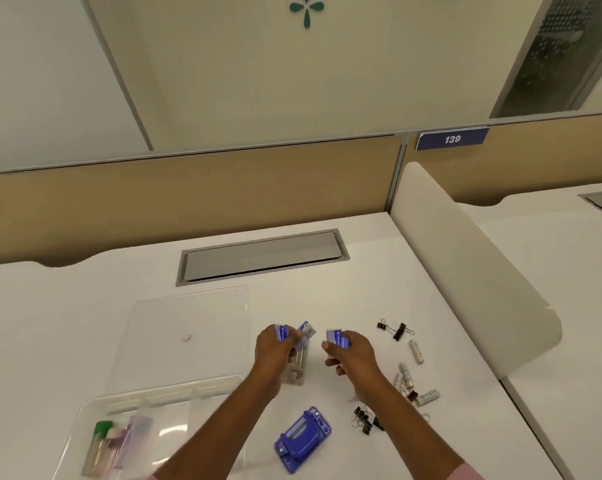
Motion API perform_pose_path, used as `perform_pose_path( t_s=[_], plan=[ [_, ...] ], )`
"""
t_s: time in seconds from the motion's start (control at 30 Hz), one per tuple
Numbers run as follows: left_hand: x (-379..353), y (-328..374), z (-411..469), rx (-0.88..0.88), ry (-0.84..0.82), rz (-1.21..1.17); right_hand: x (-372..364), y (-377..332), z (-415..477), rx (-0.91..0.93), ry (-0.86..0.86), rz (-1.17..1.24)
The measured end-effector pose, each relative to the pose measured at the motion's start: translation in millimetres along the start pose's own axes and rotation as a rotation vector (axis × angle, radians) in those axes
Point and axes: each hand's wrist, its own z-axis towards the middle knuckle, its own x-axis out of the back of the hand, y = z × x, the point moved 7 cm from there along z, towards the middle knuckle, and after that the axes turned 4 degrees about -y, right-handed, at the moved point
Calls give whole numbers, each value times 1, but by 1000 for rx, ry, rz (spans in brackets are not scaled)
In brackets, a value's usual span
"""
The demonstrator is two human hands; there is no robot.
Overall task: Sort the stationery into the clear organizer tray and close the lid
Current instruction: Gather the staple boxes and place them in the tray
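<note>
The left hand has its fingers curled round two small blue boxes. The fingers of the right hand pinch a third blue box. The two hands are close together but apart, above a white bench.

Just under the left fingers, a clear plastic piece lies on the bench; what it is cannot be told. To the left of those fingers and nearer the person stands the clear tray. Its lid is open and laid back on the bench beyond it. A green-capped stick and some pale items lie in the tray's near left part.

Nearer the person than both sets of fingers, between the forearms, lies a blue punch. To the right of the right fingers lie black clips and a white cylinder. More clips and cylinders are scattered beside the right forearm.

Beyond the fingers a grey hatch is set into the bench. Behind it runs a tan partition with a blue plate reading 139. A white rounded divider stands to the right, with another bench past it. The pale wall above bears a green and purple leaf mark.
</note>
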Motion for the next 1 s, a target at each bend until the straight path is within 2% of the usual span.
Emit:
perform_pose_path(
  t_s=[0.3, 0.53, 0.67, 0.87, 1.0],
  plan=[
    [121, -40, -61, 44, 152, -136, -113, -2, -36, -65, -182, 51],
    [200, -70, -91, 43, 197, -14, -199, 13, -65, -132, -283, -35],
    [229, -86, -97, 99, 207, 64, -236, 18, -79, -149, -287, -44],
    [248, -94, -100, 123, 133, 86, -275, 35, -90, -290, -238, -145],
    [251, -94, -98, 122, 70, 150, -285, 28, -91, -268, -170, -237]
  ],
)
